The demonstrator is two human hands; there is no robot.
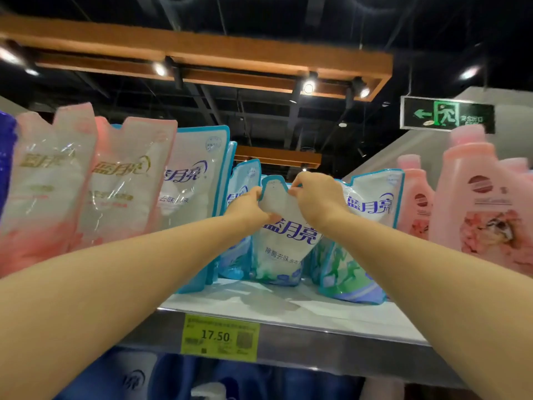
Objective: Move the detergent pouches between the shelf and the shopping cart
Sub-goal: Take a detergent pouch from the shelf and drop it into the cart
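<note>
A white and blue detergent pouch [281, 246] stands upright on the top shelf [288, 310], in a gap between other blue pouches. My left hand [249, 207] pinches its upper left edge. My right hand [317, 197] grips its upper right corner. Both arms reach up and forward from the bottom of the view. Another blue pouch [366, 235] leans just to the right, and a taller one [196, 180] stands to the left. The shopping cart is out of view.
Pink and white pouches [121, 183] fill the shelf's left side. Pink bottles [484, 206] stand at the right. A yellow price tag [219, 337] reading 17.50 sits on the shelf's front rail. Dark blue products show on the shelf below.
</note>
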